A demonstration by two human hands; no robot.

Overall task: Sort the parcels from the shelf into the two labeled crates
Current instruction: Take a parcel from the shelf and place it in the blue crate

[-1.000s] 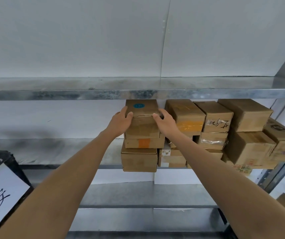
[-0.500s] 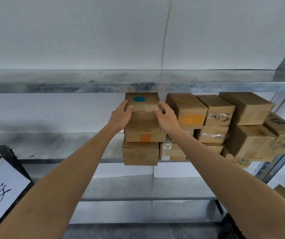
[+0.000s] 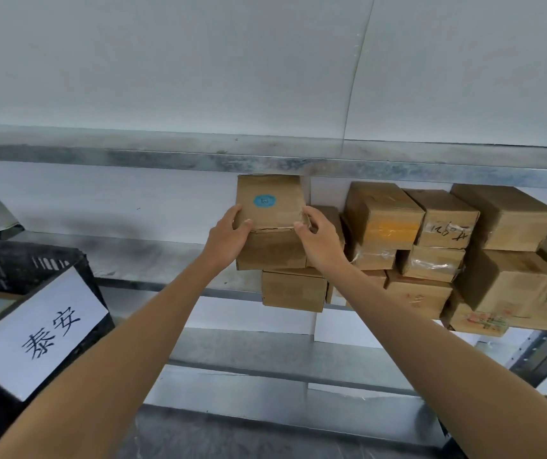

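We record a rectangular parcel (image 3: 275,213) of brown corrugated cardboard, matt, creased along its front seam, bearing a round blue sticker (image 3: 264,201). The left hand (image 3: 229,238) and right hand (image 3: 320,240) clasp it at opposite sides, thumbs laid on its upper face. It sits at the front of the galvanised steel shelf (image 3: 152,260), on the middle tier, just beneath the upper board; whether it rests on the carton below we cannot tell. Further taped cartons (image 3: 437,223) are stacked on the same tier. A black slatted plastic crate (image 3: 17,263) with a white paper label (image 3: 38,329) stands at the shelf's left. A white panelled wall (image 3: 166,61) backs the shelf.
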